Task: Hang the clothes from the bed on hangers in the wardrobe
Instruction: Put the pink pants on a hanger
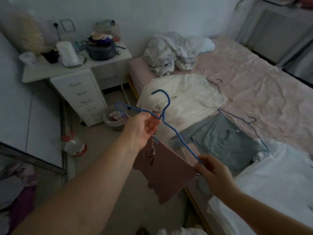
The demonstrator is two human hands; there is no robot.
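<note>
At lower centre, the right hand (212,170) pinches one end of a blue wire hanger (171,128) and a mauve garment (166,168); the left hand (145,126), fingers loosely curled, supports the hanger's neck. The half-threaded garment could slip off if either grip eases. Beyond, a wastebasket (115,121) holds wrappers; cream (183,99) and grey-green clothes (225,138) wait on the bed (262,85).

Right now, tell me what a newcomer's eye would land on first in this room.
First, the blue hanger held up mid-frame, the left hand under its neck and the right hand gripping its lower end, with a pink garment draped below. Behind it, on the pink bed, lie a white garment and a grey-green garment beside another hanger.
</note>
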